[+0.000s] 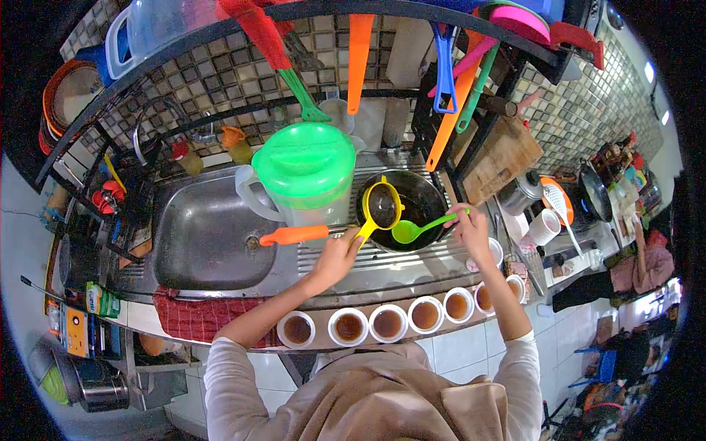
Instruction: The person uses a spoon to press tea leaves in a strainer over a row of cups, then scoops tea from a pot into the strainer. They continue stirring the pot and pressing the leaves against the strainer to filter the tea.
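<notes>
My left hand (337, 259) grips the handle of a yellow strainer (382, 206), held over a black pot (413, 206) on the steel draining board. My right hand (469, 229) holds a green ladle (414, 230) whose bowl dips at the pot's near rim. In front of me, along the counter edge, stands a row of several white cups (387, 324) filled with brown liquid. A clear jug with a green lid (303, 173) stands left of the pot, beside the strainer.
A steel sink (202, 235) lies to the left, with an orange-handled tool (293, 235) on its edge. A red cloth (193, 317) hangs at the counter front. Coloured utensils hang from a rack (353, 15) overhead. A wooden board (500, 158), white mug (543, 227) and stove (588, 198) sit to the right.
</notes>
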Demonstrator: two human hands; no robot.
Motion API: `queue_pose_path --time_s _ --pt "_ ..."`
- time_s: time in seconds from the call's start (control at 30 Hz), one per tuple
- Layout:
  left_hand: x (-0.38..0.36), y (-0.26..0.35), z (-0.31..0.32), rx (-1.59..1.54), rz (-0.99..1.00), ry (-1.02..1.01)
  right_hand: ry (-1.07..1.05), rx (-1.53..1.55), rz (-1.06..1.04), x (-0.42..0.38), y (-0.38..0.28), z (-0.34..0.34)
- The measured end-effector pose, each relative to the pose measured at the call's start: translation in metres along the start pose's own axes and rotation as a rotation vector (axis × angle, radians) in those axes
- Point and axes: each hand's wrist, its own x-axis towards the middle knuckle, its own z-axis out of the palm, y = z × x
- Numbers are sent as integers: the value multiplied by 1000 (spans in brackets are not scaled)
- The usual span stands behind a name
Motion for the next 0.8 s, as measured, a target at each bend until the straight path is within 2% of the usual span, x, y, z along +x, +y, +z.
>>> queue_pose_path --time_s 0.07,0.13,0.17,0.23,0.37,0.43,0.47,0.5,0.57,0.63,0.7,0.73,0.8 --pt "3 6 -2 -4 14 11 21 -68 -60 7 2 -7" --pt "7 25 -11 -17 -228 -141 39 -63 -84 9 -6 -9" --pt "8 19 -7 -19 -228 -140 58 -59 -108 10 -10 -10" --pt "13 -2 6 42 -56 -105 74 -55 -104 14 -16 -11" --pt "25 -10 14 -64 64 -133 53 -66 -131 18 -17 -3" --pt "31 -5 9 -255 -84 -428 48 -115 -140 18 -16 7" --pt "32 -3 9 -254 -141 -490 42 -164 -146 17 -15 11" --pt "32 -1 11 -253 -139 -491 44 -163 -146 18 -10 15" --pt "29 4 13 -458 -253 -489 -41 -269 -244 19 -1 23" --pt "30 2 15 -512 -326 -486 -89 -345 -188 18 -2 28" --pt "31 1 16 -571 -397 -484 -116 -383 -384 16 -8 35" --pt "31 1 16 -593 -422 -491 -145 -561 -409 14 -14 32" --pt "33 4 14 -615 -445 -498 -209 -616 -418 11 -21 33"
